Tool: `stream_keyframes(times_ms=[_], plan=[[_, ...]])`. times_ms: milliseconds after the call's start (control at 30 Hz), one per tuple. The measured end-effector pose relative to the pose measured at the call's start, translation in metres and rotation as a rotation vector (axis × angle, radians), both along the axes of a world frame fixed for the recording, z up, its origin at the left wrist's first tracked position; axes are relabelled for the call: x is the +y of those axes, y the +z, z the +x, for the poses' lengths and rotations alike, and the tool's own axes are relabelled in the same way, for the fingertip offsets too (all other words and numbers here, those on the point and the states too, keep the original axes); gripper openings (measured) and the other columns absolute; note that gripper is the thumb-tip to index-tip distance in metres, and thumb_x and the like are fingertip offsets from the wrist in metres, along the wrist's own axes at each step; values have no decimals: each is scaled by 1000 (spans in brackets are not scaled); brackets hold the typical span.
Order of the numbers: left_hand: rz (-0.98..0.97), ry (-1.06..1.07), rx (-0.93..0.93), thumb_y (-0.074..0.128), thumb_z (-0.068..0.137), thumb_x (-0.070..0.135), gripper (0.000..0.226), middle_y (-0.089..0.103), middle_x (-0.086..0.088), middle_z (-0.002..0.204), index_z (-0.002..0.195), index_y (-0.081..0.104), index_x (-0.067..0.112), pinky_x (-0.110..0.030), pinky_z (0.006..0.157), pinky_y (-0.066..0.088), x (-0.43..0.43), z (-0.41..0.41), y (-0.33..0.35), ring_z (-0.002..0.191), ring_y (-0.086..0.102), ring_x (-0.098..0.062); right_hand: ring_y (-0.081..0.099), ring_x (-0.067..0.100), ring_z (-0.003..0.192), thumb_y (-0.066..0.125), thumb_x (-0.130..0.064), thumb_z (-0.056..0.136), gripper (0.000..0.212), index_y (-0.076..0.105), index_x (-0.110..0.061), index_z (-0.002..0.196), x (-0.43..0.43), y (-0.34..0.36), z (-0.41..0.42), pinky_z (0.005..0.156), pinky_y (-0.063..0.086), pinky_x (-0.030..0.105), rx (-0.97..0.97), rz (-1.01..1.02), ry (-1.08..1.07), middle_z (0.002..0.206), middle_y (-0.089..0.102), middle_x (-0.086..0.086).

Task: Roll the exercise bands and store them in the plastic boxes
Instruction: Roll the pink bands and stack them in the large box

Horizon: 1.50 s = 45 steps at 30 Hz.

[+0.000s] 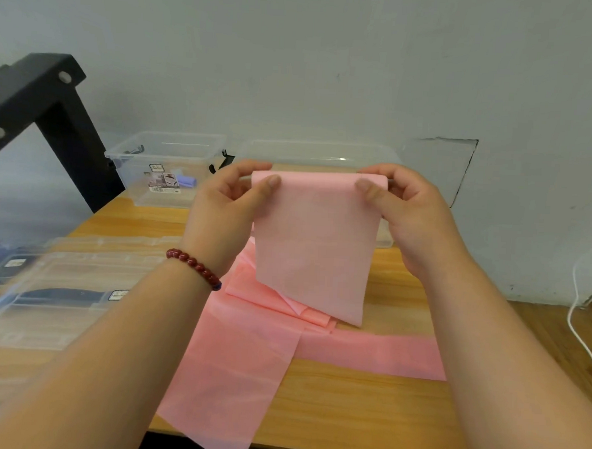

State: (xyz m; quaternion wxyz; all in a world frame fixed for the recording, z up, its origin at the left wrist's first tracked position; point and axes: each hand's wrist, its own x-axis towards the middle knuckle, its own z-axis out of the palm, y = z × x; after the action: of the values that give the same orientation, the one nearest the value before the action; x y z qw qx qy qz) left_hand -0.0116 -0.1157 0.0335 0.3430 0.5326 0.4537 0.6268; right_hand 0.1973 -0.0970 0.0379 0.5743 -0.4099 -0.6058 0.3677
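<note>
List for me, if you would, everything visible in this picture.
pink band: one, pink, top edge pinched by both hands, rest folded on table
left open box: one, clear, table's back left
right open box: one, clear, behind the band
lidded boxes: count unclear, clear, table's left
table: one, wooden, under everything
frame: one, black, far left
cable: one, white, far right
bracelet: one, dark red, left wrist
left hand: one, pinching band's left corner
right hand: one, pinching band's right corner
</note>
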Motion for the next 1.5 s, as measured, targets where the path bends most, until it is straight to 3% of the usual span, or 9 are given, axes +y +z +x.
stream_keyframes(times_ms=[133,333,500,633,767,933,1133,1300,1500], plan=[[-26,-38,17,80,72,34,25,65,-20,103,96,73,37,-41,90,51,0,-5,-2,91,60,-18,62,7,78,71,-20,86,9,69,-15,94,0,-5,2,70,48,22,-28,-31,-19,87,69,-4],[-22,19,55,67,89,25,13,51,7,69,100,69,33,-25,64,46,0,-3,-2,66,50,-6,43,8,61,64,-36,90,40,61,1,76,0,-6,0,54,33,19,-55,-39,-101,69,49,0],[-53,54,87,61,93,31,12,57,12,62,83,68,30,-31,66,46,0,0,-3,61,51,-5,55,-7,65,66,-28,90,4,65,-29,93,-3,-3,1,59,41,7,-44,-45,-11,79,61,-8],[-68,29,76,63,92,33,8,62,12,68,91,70,30,-37,75,54,1,-2,-3,68,56,-6,60,0,65,70,-15,86,11,64,-23,91,-4,-5,3,59,44,10,-19,-40,29,71,67,-11],[-32,-75,91,73,84,22,23,64,-16,96,101,68,37,-43,87,53,-2,-4,-6,86,59,-16,58,-2,60,69,-27,88,7,68,-24,82,-2,-7,-1,55,43,11,42,-61,-87,64,65,-17],[-55,-50,64,75,81,28,12,66,-8,88,90,73,35,-49,89,52,-3,-3,-3,84,63,-16,53,-9,61,67,-33,88,6,68,-29,84,2,-11,0,55,39,7,-23,-46,-81,74,61,-15],[-78,-45,44,66,90,23,7,72,6,77,88,70,29,-48,89,55,-3,-2,-2,78,67,-11,58,-3,69,73,-15,83,12,67,-23,89,0,-8,-3,60,45,10,-27,-33,14,87,64,-7],[-39,-124,29,70,84,9,34,71,3,81,111,61,26,-26,69,52,-2,-3,0,75,65,-8,60,3,69,69,-25,87,14,71,-12,92,3,-8,-5,60,46,15,-24,-77,-22,82,67,-5],[-67,-28,44,70,87,20,9,72,4,75,94,67,26,-37,75,54,-1,-3,-4,74,68,-11,58,-6,69,73,-14,83,21,66,-24,100,2,-8,-4,61,44,9,-25,-53,63,85,64,-9]])
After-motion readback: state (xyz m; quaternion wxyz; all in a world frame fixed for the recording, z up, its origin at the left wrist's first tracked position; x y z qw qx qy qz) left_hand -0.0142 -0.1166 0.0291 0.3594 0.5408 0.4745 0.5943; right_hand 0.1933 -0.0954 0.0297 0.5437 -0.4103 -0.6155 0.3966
